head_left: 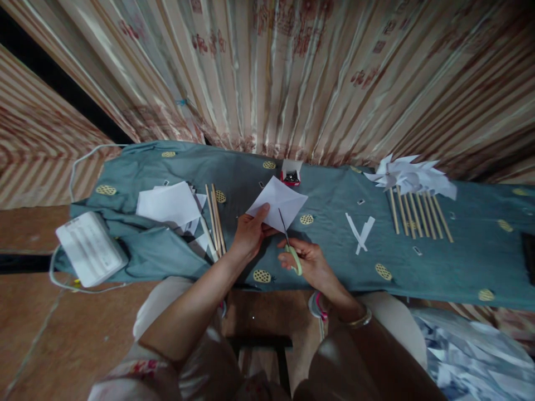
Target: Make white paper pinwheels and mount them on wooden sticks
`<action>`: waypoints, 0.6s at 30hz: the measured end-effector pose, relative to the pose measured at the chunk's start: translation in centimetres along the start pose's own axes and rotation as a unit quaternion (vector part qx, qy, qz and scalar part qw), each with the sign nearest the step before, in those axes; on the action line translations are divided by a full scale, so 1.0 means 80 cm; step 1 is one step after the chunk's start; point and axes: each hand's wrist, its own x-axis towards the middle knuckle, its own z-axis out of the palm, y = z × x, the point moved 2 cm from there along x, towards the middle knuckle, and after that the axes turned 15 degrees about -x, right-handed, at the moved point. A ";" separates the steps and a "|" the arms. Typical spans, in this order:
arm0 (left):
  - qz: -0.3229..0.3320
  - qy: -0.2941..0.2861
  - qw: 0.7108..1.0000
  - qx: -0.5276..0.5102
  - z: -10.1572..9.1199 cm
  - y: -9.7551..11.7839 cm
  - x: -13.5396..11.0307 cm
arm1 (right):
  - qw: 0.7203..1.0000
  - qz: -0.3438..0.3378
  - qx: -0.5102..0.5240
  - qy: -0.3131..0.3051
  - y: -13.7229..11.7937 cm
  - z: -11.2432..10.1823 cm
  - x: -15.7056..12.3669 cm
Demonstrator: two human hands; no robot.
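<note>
A square sheet of white paper [288, 199] is held over the cloth by my left hand [249, 229], thumb on top and fingers beneath. My right hand [307, 259] grips a pair of scissors [295, 260] with light green handles. Their dark blades reach up over the paper from its near corner. Just beyond the paper sits a small open red and white box [290, 174] with small dark metal pieces in it. Two thin paper strips [361, 234] lie crossed to the right of my right hand.
Paper pinwheels on wooden sticks [413, 177] lie in a row at the right. On the left are stacked paper sheets [167, 205], several loose sticks [216, 217] and a white box-shaped device [92, 249] with a cable. A bag of paper scraps [480, 356] stands at lower right.
</note>
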 end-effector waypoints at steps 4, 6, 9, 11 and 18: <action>0.004 -0.004 1.000 -0.004 0.002 0.001 -0.001 | 1.000 -0.011 -0.017 -0.008 0.000 -0.001 0.000; 0.005 0.003 1.000 -0.003 0.003 0.002 -0.001 | 0.999 -0.018 -0.027 -0.014 0.000 -0.001 -0.001; 0.008 0.005 1.000 -0.004 0.004 0.007 0.001 | 0.998 -0.033 -0.051 -0.024 -0.001 -0.003 -0.004; 0.016 -0.001 1.000 -0.010 0.004 0.012 0.004 | 0.996 -0.046 -0.065 -0.033 -0.001 -0.005 -0.007; 0.035 -0.001 0.999 -0.011 0.003 0.030 0.012 | 0.992 -0.085 -0.096 -0.015 -0.009 -0.024 -0.016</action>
